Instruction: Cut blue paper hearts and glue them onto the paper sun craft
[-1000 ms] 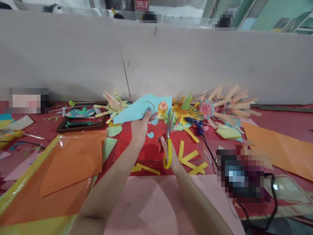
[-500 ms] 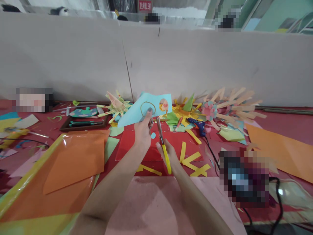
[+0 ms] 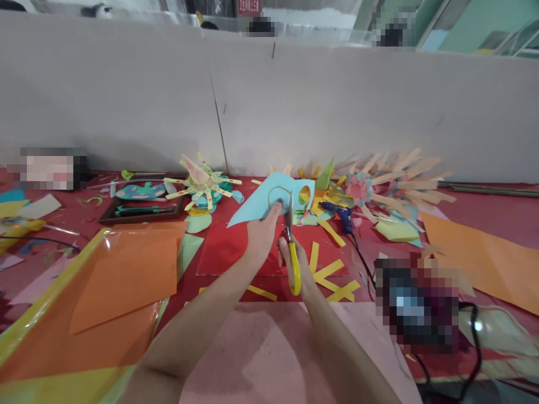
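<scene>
Left hand (image 3: 261,238) pinches the blue paper (image 3: 259,202), right hand (image 3: 297,266) grips the scissors (image 3: 289,224); blades sit beside the left thumb (image 3: 275,210), so a slip could nick it

Craft workbench: paper scraps (image 3: 332,275), paper flowers (image 3: 202,182), a glue gun (image 3: 339,215) at centre, partition board (image 3: 269,106) behind.

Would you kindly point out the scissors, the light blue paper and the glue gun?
scissors (image 3: 293,258), head view, yellow handle
light blue paper (image 3: 255,207), head view, left flat part
glue gun (image 3: 342,216), head view, blue body
</scene>
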Motion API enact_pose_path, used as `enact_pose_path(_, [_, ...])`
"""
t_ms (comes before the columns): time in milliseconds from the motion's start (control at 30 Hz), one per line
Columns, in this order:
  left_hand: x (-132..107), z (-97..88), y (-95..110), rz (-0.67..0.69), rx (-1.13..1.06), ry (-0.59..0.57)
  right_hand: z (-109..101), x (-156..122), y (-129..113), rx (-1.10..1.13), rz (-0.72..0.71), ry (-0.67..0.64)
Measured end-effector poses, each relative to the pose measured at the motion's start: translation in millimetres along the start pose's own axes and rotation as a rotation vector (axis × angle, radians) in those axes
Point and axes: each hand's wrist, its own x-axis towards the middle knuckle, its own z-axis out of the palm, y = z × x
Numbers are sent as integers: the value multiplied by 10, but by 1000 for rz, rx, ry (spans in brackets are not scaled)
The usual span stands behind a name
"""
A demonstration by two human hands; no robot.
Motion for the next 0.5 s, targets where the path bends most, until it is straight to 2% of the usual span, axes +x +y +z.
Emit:
enact_pose_path(100, [10,-19,24,31,69,-13,-2,10,13,8,4,14])
enact_pose_path(300, [1,-16,57,0,139,-15,-6,1,30,18,21,13])
enact_pose_path(500, [-12,-25,12,27,163,-16,5,-14,29,12,20,38])
